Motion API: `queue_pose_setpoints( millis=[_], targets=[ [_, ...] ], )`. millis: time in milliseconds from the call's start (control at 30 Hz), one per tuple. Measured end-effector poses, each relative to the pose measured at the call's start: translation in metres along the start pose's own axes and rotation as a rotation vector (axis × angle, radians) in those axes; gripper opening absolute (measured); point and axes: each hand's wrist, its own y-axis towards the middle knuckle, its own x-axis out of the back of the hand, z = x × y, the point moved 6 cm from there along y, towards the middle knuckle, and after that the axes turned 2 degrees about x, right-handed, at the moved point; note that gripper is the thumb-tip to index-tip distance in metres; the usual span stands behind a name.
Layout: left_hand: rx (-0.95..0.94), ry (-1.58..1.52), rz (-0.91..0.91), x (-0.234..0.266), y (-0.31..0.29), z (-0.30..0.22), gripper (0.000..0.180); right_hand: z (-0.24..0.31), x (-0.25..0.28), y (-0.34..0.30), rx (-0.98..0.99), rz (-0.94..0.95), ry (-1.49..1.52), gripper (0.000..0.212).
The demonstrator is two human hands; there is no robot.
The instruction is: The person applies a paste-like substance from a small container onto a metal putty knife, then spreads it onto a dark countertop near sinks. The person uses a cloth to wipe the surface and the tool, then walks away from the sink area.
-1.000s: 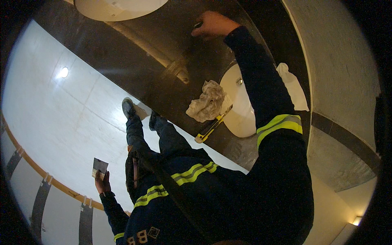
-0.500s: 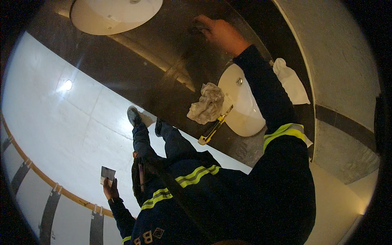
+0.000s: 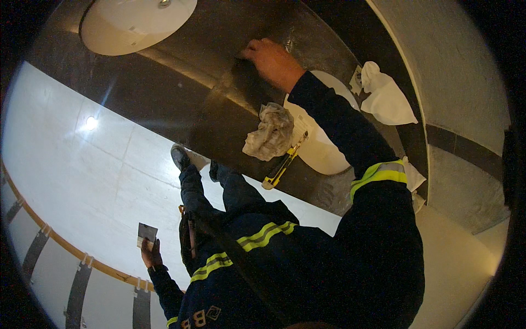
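Note:
My right hand (image 3: 275,64) is bent over the dark brown countertop (image 3: 181,118), fingers curled down at its surface. What lies under the fingertips, if anything, is hidden. Low on the left, my left hand (image 3: 150,254) grips a flat scraper (image 3: 147,232) with a dark grey rectangular blade and a pale lower part, held away from the counter. A crumpled greyish rag (image 3: 269,133) lies beside the near white sink (image 3: 315,137). Next to the rag, a yellow and black utility knife (image 3: 281,166) rests with its blade end toward the sink. My right forearm crosses over that sink.
A second white sink (image 3: 137,30) is set in the counter at the upper left. White cloth or paper (image 3: 386,98) lies by the wall side of the counter. Pale floor tiles (image 3: 104,159) stretch left of the counter, past my legs, toward partitions with dark strips.
My right hand has moved left and nearer to me across the countertop, and its forearm has shifted with it. My left hand still holds the scraper in nearly the same place.

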Motion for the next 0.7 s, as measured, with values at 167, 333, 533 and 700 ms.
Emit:
queue_pose_setpoints(
  millis=[167, 333, 533, 700],
  targets=[
    [0.067, -0.472, 0.025, 0.0, 0.019, 0.036, 0.032, -0.001, 0.007, -0.017, -0.06, 0.048, 0.041, 0.033],
    [0.116, -0.449, -0.024, -0.001, 0.008, 0.026, 0.032, 0.005, 0.016, -0.016, -0.011, 0.098, 0.039, 0.032],
    [0.351, -0.979, -0.026, -0.003, 0.014, 0.042, 0.032, 0.016, 0.011, -0.026, 0.009, -0.21, 0.13, 0.028],
    [-0.068, -0.019, 0.005, -0.005, 0.001, -0.011, 0.031, 0.027, -0.004, -0.038, 0.055, -0.17, 0.101, 0.03]
  ],
)
